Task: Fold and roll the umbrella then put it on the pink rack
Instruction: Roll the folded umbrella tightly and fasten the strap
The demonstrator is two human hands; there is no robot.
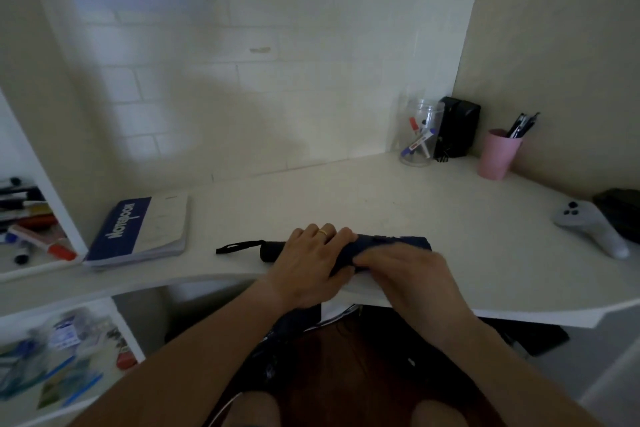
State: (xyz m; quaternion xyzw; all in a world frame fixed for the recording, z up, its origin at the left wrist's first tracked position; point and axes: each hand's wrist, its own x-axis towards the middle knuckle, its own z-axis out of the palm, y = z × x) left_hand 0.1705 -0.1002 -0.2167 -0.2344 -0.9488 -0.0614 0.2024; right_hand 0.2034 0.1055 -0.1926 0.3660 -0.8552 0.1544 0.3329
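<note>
A dark navy folded umbrella (394,243) lies lengthwise on the white desk (346,198) near its front edge. Its black handle (272,251) and wrist strap (239,247) point left. My left hand (311,263) wraps over the umbrella just right of the handle, fingers curled over the top. My right hand (412,270) lies blurred over the middle of the canopy, fingers on the fabric; its grip is unclear. No pink rack is in view.
A blue notebook (138,232) lies at the left. A clear jar of markers (419,133), a black box (457,126) and a pink cup of pens (498,154) stand at the back right. A grey controller (588,225) lies at the right. Shelves (41,253) hold stationery at left.
</note>
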